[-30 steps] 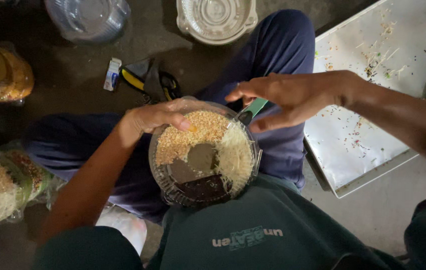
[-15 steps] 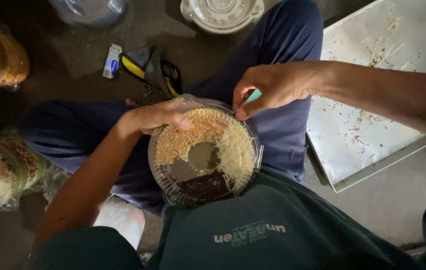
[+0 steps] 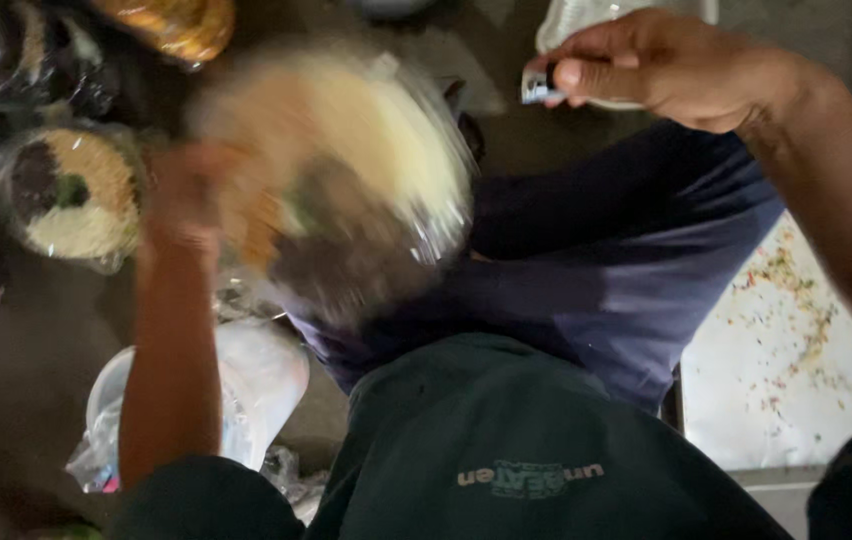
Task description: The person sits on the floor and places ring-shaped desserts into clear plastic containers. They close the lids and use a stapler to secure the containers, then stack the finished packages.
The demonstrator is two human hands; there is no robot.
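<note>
My left hand grips a round clear plastic container filled with pale grains and a dark portion; it is blurred with motion and raised above my lap. My right hand is lifted at the upper right, fingers pinched on a small bluish-white object that I cannot make out. My legs in dark blue trousers lie beneath both hands.
Another filled round container sits on the floor at the left. A bag of orange-brown food is at the top. Crumpled clear plastic bags lie low left. A white tray with scattered crumbs is at the right.
My left hand has swung the filled container up and to the left, off my lap. My right hand has left the container's rim and risen to the upper right. The camera has shifted.
</note>
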